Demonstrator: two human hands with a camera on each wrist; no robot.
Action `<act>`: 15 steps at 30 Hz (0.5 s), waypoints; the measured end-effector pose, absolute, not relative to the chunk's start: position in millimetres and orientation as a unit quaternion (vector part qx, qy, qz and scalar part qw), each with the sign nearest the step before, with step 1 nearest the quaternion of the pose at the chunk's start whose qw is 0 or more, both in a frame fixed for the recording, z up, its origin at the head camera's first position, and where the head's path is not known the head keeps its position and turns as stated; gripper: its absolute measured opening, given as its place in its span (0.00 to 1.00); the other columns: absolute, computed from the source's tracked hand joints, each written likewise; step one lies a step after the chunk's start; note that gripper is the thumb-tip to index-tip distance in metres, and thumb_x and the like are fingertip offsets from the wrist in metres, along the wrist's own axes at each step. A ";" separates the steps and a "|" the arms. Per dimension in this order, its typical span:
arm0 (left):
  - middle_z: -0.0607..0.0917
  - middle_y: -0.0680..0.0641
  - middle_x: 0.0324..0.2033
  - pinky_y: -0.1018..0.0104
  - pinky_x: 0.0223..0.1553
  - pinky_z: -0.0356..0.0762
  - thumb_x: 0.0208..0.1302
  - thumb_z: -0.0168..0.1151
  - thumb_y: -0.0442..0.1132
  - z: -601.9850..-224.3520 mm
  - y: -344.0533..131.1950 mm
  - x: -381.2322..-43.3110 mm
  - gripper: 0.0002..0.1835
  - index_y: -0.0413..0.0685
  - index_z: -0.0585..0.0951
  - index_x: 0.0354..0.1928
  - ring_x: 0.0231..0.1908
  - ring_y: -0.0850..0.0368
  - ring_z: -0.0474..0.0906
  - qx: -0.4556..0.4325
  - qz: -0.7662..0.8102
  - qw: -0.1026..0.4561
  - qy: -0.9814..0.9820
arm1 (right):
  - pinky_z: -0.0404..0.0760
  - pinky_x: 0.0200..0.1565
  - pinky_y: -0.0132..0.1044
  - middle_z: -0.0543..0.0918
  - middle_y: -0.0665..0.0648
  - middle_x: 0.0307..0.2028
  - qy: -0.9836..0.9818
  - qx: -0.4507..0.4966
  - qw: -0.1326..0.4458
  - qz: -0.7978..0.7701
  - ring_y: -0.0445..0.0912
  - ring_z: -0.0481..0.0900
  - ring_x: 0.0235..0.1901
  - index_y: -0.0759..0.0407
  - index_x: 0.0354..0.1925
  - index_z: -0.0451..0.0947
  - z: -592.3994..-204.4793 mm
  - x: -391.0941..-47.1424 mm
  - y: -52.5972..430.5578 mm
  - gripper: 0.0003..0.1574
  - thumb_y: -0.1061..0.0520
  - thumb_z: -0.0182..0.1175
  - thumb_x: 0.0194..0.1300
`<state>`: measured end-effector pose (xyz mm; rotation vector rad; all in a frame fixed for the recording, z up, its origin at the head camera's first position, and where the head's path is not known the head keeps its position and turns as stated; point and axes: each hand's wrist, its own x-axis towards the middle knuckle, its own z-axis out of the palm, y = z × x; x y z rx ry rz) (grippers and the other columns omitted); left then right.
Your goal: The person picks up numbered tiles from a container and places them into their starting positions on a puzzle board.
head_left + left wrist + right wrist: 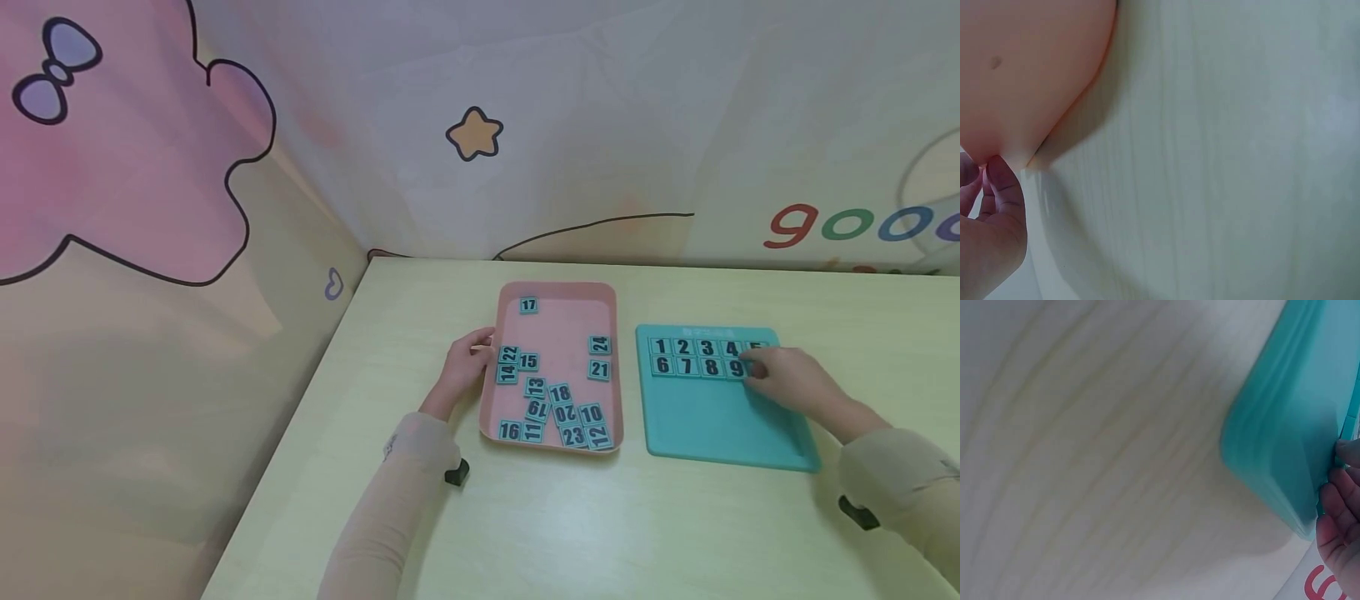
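Observation:
A pink tray point(555, 333) holds several loose number tiles, among them tile 17 point(528, 305) and tile 21 point(598, 370). My left hand point(467, 367) pinches the tray's left rim; in the left wrist view its fingertips point(1002, 172) meet on the pink edge. To the right lies a teal board point(720, 425), with tiles 1 to 4 in the top row and 6 to 9 under them. Over the board's right side, my right hand point(791, 379) pinches the number 9 tile point(736, 368) at its right edge. Tile 5 point(756, 344) is partly covered by that hand.
Both the tray and the board rest on a pale wood-grain table point(525, 525). Behind it hangs a printed cloth backdrop point(600, 108), and another printed surface rises along the left edge. A strip of tabletop separates tray from board.

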<state>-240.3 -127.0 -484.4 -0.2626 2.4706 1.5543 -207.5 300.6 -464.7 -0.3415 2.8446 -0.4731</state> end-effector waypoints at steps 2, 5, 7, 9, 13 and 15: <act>0.72 0.50 0.50 0.65 0.48 0.73 0.61 0.47 0.37 -484.1 -126.9 -240.1 0.22 0.56 0.69 0.58 0.44 0.55 0.71 -0.088 0.528 0.105 0.838 | 0.72 0.28 0.35 0.76 0.56 0.25 0.973 -0.119 0.118 -0.161 0.46 0.69 0.25 0.76 0.50 0.68 -465.0 -207.5 300.5 0.28 0.60 0.58 0.53; 0.73 0.50 0.50 0.65 0.47 0.73 0.60 0.47 0.37 -483.7 -127.0 -239.9 0.22 0.56 0.70 0.58 0.44 0.55 0.72 -0.086 0.527 0.104 0.839 | 0.74 0.29 0.39 0.78 0.59 0.27 0.972 -0.121 0.123 -0.157 0.47 0.70 0.26 0.76 0.50 0.68 -463.9 -208.5 300.4 0.30 0.58 0.59 0.52; 0.73 0.50 0.50 0.66 0.47 0.74 0.61 0.47 0.36 -483.5 -127.1 -239.6 0.22 0.55 0.70 0.58 0.43 0.55 0.72 -0.084 0.529 0.103 0.838 | 0.76 0.32 0.45 0.79 0.64 0.31 0.974 -0.126 0.117 -0.147 0.50 0.73 0.28 0.74 0.50 0.69 -461.0 -209.5 300.1 0.31 0.55 0.60 0.52; 0.73 0.49 0.50 0.66 0.46 0.74 0.60 0.47 0.36 -483.4 -127.4 -239.4 0.22 0.54 0.70 0.58 0.43 0.55 0.72 -0.082 0.533 0.104 0.836 | 0.76 0.34 0.49 0.79 0.67 0.34 0.976 -0.129 0.106 -0.141 0.53 0.75 0.31 0.73 0.50 0.69 -455.4 -210.2 298.6 0.32 0.53 0.61 0.51; 0.73 0.49 0.50 0.66 0.46 0.74 0.61 0.47 0.35 -483.1 -127.8 -239.0 0.22 0.54 0.69 0.58 0.42 0.56 0.72 -0.080 0.541 0.108 0.830 | 0.76 0.33 0.49 0.76 0.67 0.36 0.978 -0.137 0.057 -0.149 0.54 0.74 0.33 0.70 0.51 0.70 -439.4 -210.9 289.9 0.31 0.53 0.60 0.52; 0.73 0.49 0.50 0.66 0.46 0.74 0.61 0.47 0.36 -482.9 -128.0 -239.0 0.22 0.54 0.69 0.58 0.42 0.56 0.72 -0.080 0.541 0.108 0.830 | 0.76 0.32 0.47 0.76 0.65 0.34 0.975 -0.146 0.034 -0.162 0.52 0.73 0.32 0.68 0.51 0.70 -432.0 -210.9 281.9 0.29 0.54 0.59 0.53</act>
